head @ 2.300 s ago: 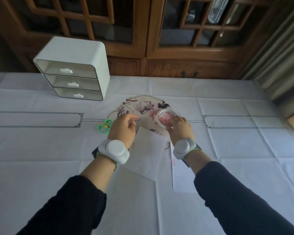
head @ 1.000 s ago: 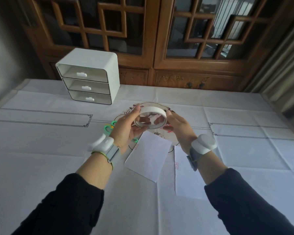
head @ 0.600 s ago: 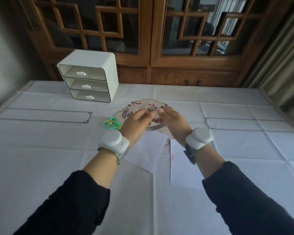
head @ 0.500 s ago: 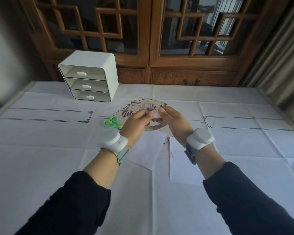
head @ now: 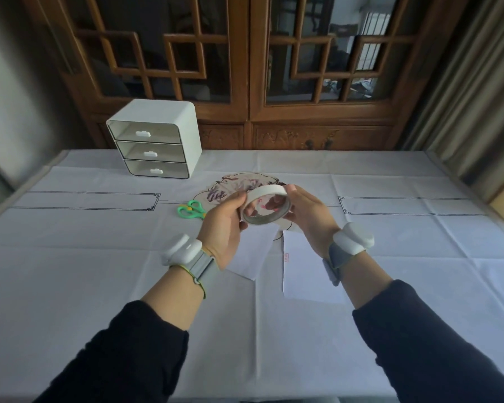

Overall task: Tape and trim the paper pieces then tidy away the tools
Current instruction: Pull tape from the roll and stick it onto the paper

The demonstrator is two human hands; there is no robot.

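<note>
1. A white drawer unit (head: 157, 141) with three shut drawers stands near the far left corner of the table (head: 99, 271), which a white cloth covers.
2. Green-handled scissors (head: 191, 210) lie flat on the cloth, nearer than the drawer unit and just left of the painted paper.
3. The left hand (head: 224, 225) is raised above the table. Its thumb and fingers are curled on the left side of the tape roll. A white device (head: 182, 248) is strapped to this wrist.
4. The painted paper (head: 230, 190), with a wavy outline, lies flat around the middle of the table, partly hidden behind the hands.
5. The tape roll (head: 265, 207), a white ring, is held in the air between both hands above the painted paper, its opening tilted toward the camera.
6. Two white sheets lie toward the near edge from the painted paper: a tilted sheet (head: 258, 254) partly under the left hand, and a straight sheet (head: 303, 274) beside it under the right wrist.
7. The right hand (head: 309, 216) grips the right side of the tape roll with bent fingers. This wrist also carries a white device (head: 352, 238).
</note>
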